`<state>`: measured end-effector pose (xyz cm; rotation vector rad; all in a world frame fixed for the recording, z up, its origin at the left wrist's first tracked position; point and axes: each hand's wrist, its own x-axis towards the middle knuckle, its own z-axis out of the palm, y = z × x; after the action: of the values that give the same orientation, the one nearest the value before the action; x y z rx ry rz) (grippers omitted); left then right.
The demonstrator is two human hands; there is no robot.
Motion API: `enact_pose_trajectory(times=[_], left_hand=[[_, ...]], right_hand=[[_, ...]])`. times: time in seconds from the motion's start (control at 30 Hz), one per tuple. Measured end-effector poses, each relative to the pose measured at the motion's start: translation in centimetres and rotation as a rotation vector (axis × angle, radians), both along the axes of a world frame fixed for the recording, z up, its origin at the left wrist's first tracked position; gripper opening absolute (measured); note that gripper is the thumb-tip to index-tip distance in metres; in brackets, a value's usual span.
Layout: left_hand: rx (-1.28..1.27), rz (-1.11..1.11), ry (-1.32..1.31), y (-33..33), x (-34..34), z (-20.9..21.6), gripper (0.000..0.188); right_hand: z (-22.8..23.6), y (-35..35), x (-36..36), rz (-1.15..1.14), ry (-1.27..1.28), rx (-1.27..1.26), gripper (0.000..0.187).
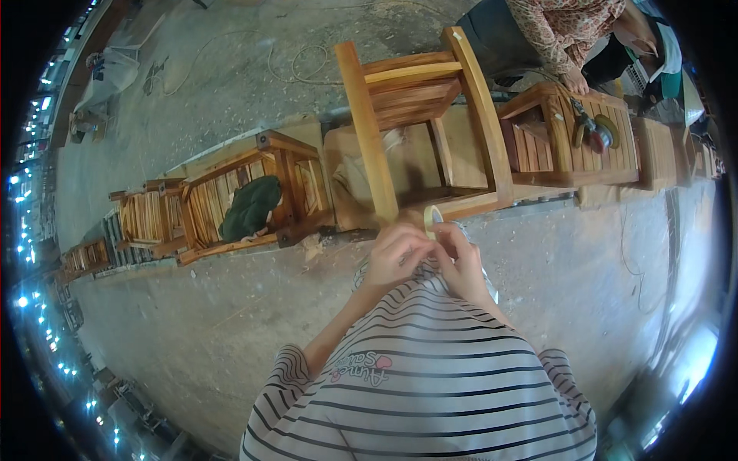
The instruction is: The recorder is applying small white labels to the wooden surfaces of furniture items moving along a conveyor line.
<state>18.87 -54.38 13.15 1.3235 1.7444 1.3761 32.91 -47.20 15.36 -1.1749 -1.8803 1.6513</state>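
Concrete floor (231, 307) below: my right hand (460, 263) grips the tape (428, 221); my left hand (396, 255), fingertips closed, meets it; a loose pinch could let it drop.

Left hand (398, 255) and right hand (461, 261) close together at tape (430, 223), hardly any room between them; frame (366, 127) directly ahead, left post and near rail (473, 206) blocking a low straight reach; open space between its posts, above the rail; gap to bench (296, 184) on the left passable; on the right, table (565, 138) with sander (602, 137) and co-worker's hand (575, 81) in the way; bare floor (553, 292) to right of the hands, open.
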Motion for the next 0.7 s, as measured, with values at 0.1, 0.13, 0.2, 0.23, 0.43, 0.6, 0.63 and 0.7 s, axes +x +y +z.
enact_pose_trajectory(times=[0.1, 0.13, 0.2, 0.23, 0.43, 0.6, 0.63, 0.7], left_hand=[[-0.046, 0.085, -0.084, -0.6, 0.2, -0.6, 0.008], [-0.047, 0.084, -0.087, -0.5, 0.2, -0.7, 0.008], [-0.012, 0.103, -0.044, 0.1, 0.0, -0.8, 0.007], [0.030, 0.106, 0.020, 0.4, 0.1, -0.8, 0.008], [-0.016, 0.262, -0.066, -0.3, 2.5, -1.2, 0.008], [-0.036, 0.478, -0.046, -2.5, 4.4, -0.8, 0.008], [-0.041, 0.534, -0.020, -3.0, 4.6, -1.1, 0.008], [-0.063, 0.651, -0.077, -4.7, 5.3, -0.7, 0.007]], right_hand=[[-1.1, -0.9, -0.1, -0.027, 0.019, 0.011, 0.010], [-1.2, -1.1, -0.1, -0.028, 0.017, 0.010, 0.010], [-1.4, -1.1, 0.0, -0.049, 0.004, 0.059, 0.003], [-1.4, -1.1, -0.1, -0.048, 0.003, 0.059, 0.003], [-0.9, -1.7, 0.5, -0.062, 0.045, 0.152, 0.004], [-1.4, -2.4, 1.0, 0.049, -0.004, 0.163, 0.005], [-2.0, -2.5, 1.0, 0.095, 0.035, 0.171, 0.006], [-2.4, -3.2, 0.2, 0.191, 0.072, 0.172, 0.006]])
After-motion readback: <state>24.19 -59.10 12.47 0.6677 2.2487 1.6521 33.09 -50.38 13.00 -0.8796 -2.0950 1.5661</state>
